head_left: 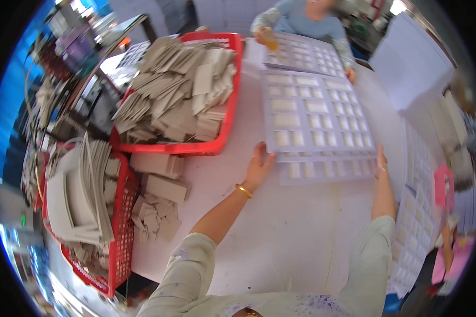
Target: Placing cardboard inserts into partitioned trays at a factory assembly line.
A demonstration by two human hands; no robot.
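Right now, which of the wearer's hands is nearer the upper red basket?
Left. The left hand is beyond the lower right corner of the upper red basket; the right hand is farther right, across the white gridded panels.

A head-worn fisheye looks down across the table (280, 243).

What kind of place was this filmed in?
Probably a small packaging workshop: red baskets full of flat greyish pieces, white gridded panels on a large table, and another person at its far side.
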